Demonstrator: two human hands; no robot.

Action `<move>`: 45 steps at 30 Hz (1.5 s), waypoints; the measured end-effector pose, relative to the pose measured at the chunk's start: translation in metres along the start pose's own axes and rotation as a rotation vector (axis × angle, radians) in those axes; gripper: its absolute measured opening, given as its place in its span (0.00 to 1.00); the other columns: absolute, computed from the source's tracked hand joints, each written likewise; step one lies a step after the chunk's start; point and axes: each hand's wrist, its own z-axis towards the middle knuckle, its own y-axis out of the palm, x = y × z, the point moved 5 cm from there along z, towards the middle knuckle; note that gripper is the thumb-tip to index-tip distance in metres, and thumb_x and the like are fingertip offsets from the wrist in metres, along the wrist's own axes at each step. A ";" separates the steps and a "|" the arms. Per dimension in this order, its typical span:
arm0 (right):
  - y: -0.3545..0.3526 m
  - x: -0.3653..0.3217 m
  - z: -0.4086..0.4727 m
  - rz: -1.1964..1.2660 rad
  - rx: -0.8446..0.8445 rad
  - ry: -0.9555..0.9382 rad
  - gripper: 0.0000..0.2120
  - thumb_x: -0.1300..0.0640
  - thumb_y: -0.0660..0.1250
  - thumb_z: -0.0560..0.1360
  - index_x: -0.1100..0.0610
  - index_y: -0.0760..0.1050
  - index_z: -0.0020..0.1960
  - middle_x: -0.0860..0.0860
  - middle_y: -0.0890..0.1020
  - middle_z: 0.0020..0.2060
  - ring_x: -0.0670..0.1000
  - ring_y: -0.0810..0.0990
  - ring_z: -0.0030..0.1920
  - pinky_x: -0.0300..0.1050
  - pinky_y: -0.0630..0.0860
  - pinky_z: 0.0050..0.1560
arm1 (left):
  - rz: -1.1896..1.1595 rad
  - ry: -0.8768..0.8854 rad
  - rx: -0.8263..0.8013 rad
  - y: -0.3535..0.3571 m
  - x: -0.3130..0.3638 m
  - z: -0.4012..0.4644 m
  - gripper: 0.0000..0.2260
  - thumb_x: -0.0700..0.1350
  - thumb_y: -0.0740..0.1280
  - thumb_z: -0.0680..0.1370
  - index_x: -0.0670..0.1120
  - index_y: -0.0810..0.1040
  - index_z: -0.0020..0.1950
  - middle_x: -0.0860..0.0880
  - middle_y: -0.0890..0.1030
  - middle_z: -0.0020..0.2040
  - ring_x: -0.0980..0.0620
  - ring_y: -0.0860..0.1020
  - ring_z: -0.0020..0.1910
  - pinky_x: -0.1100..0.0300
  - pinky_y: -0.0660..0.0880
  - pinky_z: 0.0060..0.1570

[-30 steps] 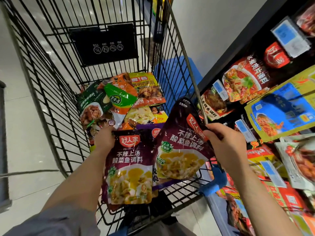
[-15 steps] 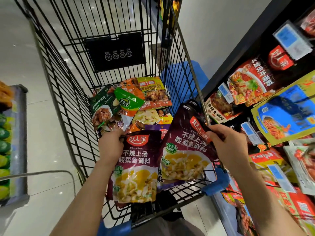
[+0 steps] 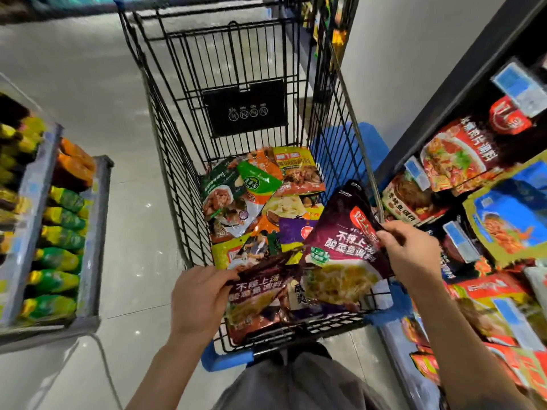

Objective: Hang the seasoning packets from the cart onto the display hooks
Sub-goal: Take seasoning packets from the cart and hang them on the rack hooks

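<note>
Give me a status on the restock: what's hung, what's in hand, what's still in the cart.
Hung: the display on the right already carries red and blue packets, though which went up in this job cannot be told. In hand: the left hand grips one purple packet and the right hand pinches another purple packet, both over the cart. Left: a pile of mixed packets on the cart floor.

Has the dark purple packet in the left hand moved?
Yes. The dark purple packet has tipped flatter, lower against the black wire cart.
</note>
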 end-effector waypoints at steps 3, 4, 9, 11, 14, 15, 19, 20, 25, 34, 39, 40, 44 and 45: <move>-0.001 0.000 -0.002 0.001 0.010 0.013 0.09 0.57 0.66 0.76 0.60 0.80 0.53 0.56 0.83 0.50 0.57 0.79 0.52 0.49 0.72 0.53 | -0.046 0.096 -0.013 0.009 0.017 -0.003 0.15 0.31 0.75 0.61 0.46 0.84 0.43 0.51 0.80 0.35 0.50 0.76 0.33 0.62 0.68 0.34; -0.002 -0.001 -0.003 0.007 0.011 0.015 0.09 0.57 0.66 0.76 0.60 0.80 0.53 0.56 0.83 0.50 0.57 0.80 0.52 0.50 0.72 0.53 | -0.102 0.067 -0.013 0.011 0.019 -0.005 0.15 0.32 0.74 0.63 0.46 0.83 0.46 0.52 0.79 0.37 0.52 0.76 0.33 0.65 0.69 0.33; -0.005 -0.003 -0.003 0.040 0.038 0.036 0.09 0.59 0.65 0.77 0.60 0.80 0.54 0.55 0.83 0.49 0.57 0.79 0.52 0.48 0.72 0.52 | -0.320 -0.157 -0.016 0.020 0.013 -0.007 0.20 0.33 0.71 0.72 0.49 0.80 0.61 0.56 0.74 0.41 0.61 0.70 0.43 0.80 0.66 0.41; -0.007 -0.003 0.000 0.042 0.050 0.071 0.10 0.59 0.64 0.77 0.60 0.80 0.55 0.56 0.83 0.52 0.57 0.79 0.54 0.47 0.71 0.54 | -0.354 -0.140 -0.002 0.018 0.011 -0.001 0.20 0.31 0.71 0.73 0.50 0.80 0.60 0.57 0.74 0.42 0.62 0.72 0.43 0.80 0.66 0.42; -0.008 -0.004 0.004 0.040 0.060 0.126 0.12 0.59 0.63 0.78 0.61 0.79 0.59 0.56 0.81 0.55 0.56 0.77 0.57 0.46 0.70 0.57 | -0.409 -0.086 0.035 0.012 0.011 0.004 0.17 0.32 0.68 0.73 0.48 0.81 0.58 0.63 0.74 0.50 0.74 0.71 0.51 0.81 0.66 0.49; -0.008 -0.004 0.004 0.044 0.064 0.142 0.12 0.59 0.63 0.78 0.61 0.79 0.59 0.56 0.81 0.55 0.56 0.77 0.57 0.45 0.69 0.57 | -0.415 -0.059 0.044 0.013 0.010 0.003 0.16 0.35 0.67 0.74 0.47 0.81 0.58 0.63 0.74 0.51 0.76 0.70 0.53 0.81 0.66 0.51; -0.009 -0.005 0.009 0.046 0.079 0.180 0.11 0.59 0.63 0.78 0.60 0.79 0.58 0.55 0.81 0.56 0.56 0.77 0.57 0.42 0.68 0.53 | -0.415 -0.050 0.022 0.017 0.006 0.000 0.14 0.41 0.66 0.75 0.50 0.80 0.59 0.57 0.79 0.51 0.73 0.73 0.52 0.80 0.68 0.51; -0.009 -0.006 0.012 0.035 0.078 0.187 0.11 0.59 0.63 0.78 0.60 0.79 0.58 0.55 0.81 0.56 0.56 0.77 0.57 0.41 0.67 0.51 | -0.408 -0.065 0.015 0.017 0.005 0.000 0.14 0.41 0.65 0.75 0.50 0.81 0.60 0.57 0.79 0.51 0.70 0.74 0.51 0.81 0.67 0.50; -0.012 -0.005 0.019 -0.001 0.101 0.208 0.10 0.59 0.66 0.77 0.61 0.80 0.55 0.56 0.82 0.54 0.56 0.78 0.54 0.44 0.70 0.51 | -0.431 -0.161 -0.032 0.015 -0.001 0.007 0.15 0.34 0.69 0.75 0.51 0.82 0.56 0.60 0.80 0.45 0.67 0.75 0.47 0.79 0.69 0.46; -0.052 -0.056 -0.003 -0.043 0.177 -0.088 0.05 0.59 0.68 0.75 0.59 0.82 0.47 0.52 0.84 0.44 0.53 0.80 0.47 0.44 0.70 0.47 | -0.778 -0.470 -0.146 0.000 0.005 0.016 0.27 0.35 0.72 0.72 0.72 0.79 0.45 0.64 0.82 0.40 0.67 0.79 0.45 0.65 0.78 0.42; -0.120 -0.082 -0.005 -0.032 0.303 -0.173 0.05 0.59 0.70 0.73 0.59 0.83 0.47 0.52 0.84 0.44 0.54 0.80 0.46 0.42 0.69 0.45 | -0.807 -0.390 -0.033 -0.042 0.024 0.041 0.26 0.36 0.74 0.70 0.71 0.79 0.44 0.58 0.83 0.45 0.58 0.81 0.48 0.51 0.79 0.49; -0.136 -0.088 -0.005 -0.019 0.337 -0.189 0.04 0.60 0.71 0.73 0.59 0.83 0.47 0.52 0.84 0.44 0.54 0.80 0.46 0.42 0.69 0.45 | -0.809 -0.354 -0.005 -0.054 0.030 0.051 0.24 0.36 0.74 0.70 0.69 0.80 0.45 0.56 0.83 0.47 0.56 0.81 0.48 0.50 0.79 0.50; -0.198 -0.120 -0.005 0.020 0.442 -0.263 0.05 0.61 0.70 0.73 0.58 0.83 0.47 0.49 0.83 0.42 0.49 0.78 0.45 0.41 0.69 0.47 | -0.906 -0.234 0.121 -0.098 0.061 0.089 0.21 0.35 0.74 0.71 0.63 0.81 0.47 0.56 0.83 0.46 0.57 0.81 0.47 0.48 0.79 0.52; -0.214 -0.129 -0.006 0.009 0.474 -0.290 0.05 0.61 0.71 0.72 0.58 0.83 0.47 0.50 0.83 0.43 0.48 0.78 0.45 0.40 0.69 0.47 | -0.923 -0.212 0.157 -0.109 0.069 0.098 0.21 0.35 0.74 0.70 0.64 0.81 0.47 0.56 0.82 0.45 0.60 0.80 0.46 0.48 0.78 0.52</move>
